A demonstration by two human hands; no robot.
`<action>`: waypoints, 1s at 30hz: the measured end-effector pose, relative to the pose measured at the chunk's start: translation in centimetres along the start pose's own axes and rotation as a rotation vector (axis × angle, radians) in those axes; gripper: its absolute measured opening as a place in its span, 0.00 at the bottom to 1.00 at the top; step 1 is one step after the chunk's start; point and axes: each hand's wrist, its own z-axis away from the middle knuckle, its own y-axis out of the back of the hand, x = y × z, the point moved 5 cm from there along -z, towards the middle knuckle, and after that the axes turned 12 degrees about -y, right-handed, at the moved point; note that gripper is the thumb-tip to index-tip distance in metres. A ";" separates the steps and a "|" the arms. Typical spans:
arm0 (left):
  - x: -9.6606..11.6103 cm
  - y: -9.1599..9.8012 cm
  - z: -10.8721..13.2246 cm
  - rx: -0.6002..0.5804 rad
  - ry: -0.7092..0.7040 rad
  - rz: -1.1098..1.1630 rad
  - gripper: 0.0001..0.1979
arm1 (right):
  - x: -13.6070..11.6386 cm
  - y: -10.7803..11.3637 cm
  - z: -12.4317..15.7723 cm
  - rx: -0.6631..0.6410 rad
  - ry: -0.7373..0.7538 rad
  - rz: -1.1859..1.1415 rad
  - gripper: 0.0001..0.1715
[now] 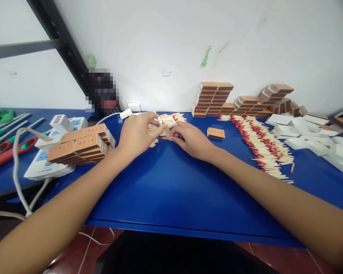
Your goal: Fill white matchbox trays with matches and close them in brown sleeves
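- a small workshop or hand-packing spot is shown, judging by the sheer repetition
- matchboxes (213, 99) are piled up against the wall like bricks, way more than would be kept in any kitchen drawer lol
- loose matches (263, 152) are spread in long rows, and white inner trays (311, 131) are heaped beside them
- a plain blue bench (171, 182) is shared with red-handled tools (5, 156) and a power strip (36, 167)
- a scuffed white wall (145, 45) and red floor tiles (277, 255) can be seen too
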 end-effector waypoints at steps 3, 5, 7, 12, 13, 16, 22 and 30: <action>0.1 -0.1 0.0 0.000 -0.009 0.012 0.07 | -0.2 0.1 0.0 0.020 0.009 -0.007 0.03; 0.0 -0.1 0.1 0.000 -0.008 0.007 0.07 | -0.3 0.0 0.0 0.019 0.012 -0.001 0.04; 0.0 -0.1 0.1 0.005 -0.011 0.002 0.07 | -0.2 0.0 -0.1 0.017 0.008 0.005 0.05; -0.1 0.0 0.0 -0.012 0.003 -0.004 0.08 | 0.3 -0.2 -0.5 -0.013 -0.037 -0.008 0.04; -0.1 -0.1 0.0 -0.019 0.007 -0.009 0.08 | 0.3 -0.2 -0.4 -0.021 -0.041 -0.003 0.05; -0.3 -0.3 0.0 -0.029 0.005 -0.015 0.09 | 0.0 0.3 0.0 -0.007 -0.043 0.016 0.04; -0.4 -0.4 0.0 -0.034 0.009 -0.010 0.09 | 0.2 0.9 0.7 -0.028 -0.037 0.033 0.03; -0.2 -0.4 0.0 -0.053 0.006 -0.017 0.09 | 0.3 0.4 0.2 -0.066 -0.085 0.090 0.05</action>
